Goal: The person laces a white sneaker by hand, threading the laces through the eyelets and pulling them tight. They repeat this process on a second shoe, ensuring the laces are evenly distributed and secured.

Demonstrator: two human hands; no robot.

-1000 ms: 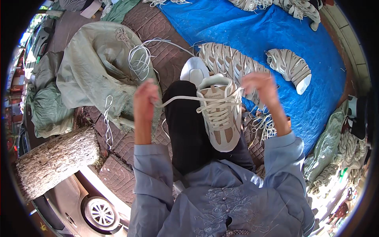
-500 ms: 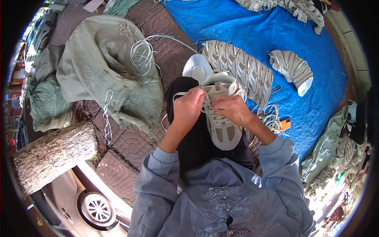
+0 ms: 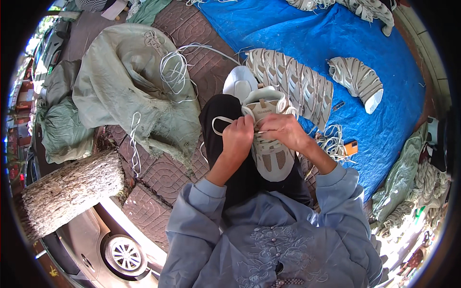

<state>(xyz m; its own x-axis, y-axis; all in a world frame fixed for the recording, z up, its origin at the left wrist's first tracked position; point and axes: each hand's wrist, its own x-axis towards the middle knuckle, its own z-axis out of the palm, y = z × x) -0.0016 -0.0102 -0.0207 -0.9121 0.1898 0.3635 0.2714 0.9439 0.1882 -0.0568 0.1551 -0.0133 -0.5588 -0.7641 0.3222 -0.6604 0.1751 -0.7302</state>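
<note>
A white and beige sneaker point(image 3: 273, 164) rests on my lap, its toe toward me and its collar away. A pale shoelace point(image 3: 218, 126) runs through its eyelets and bows out in a loop to the left. With fingers closed, my left hand point(image 3: 238, 140) pinches the lace beside the upper eyelets. My right hand point(image 3: 284, 131) lies over the tongue and laces, thumb and fingers pressed together on the lace; its fingertips are partly hidden. Both hands meet at the shoe's left row of eyelets.
Beyond the shoe, stacked beige shoe uppers point(image 3: 293, 81) lie in a row on a blue tarp point(image 3: 398, 96), with a shorter stack point(image 3: 357, 81) to the right. Loose white laces point(image 3: 331, 141) lie near an orange box point(image 3: 351, 148). A greenish sack point(image 3: 120, 91) and a tree trunk point(image 3: 72, 192) are left.
My left hand has come right and slightly nearer, closing up to my right hand at the eyelets. A lace loop now stands out left of it. The whole view has shifted slightly.
</note>
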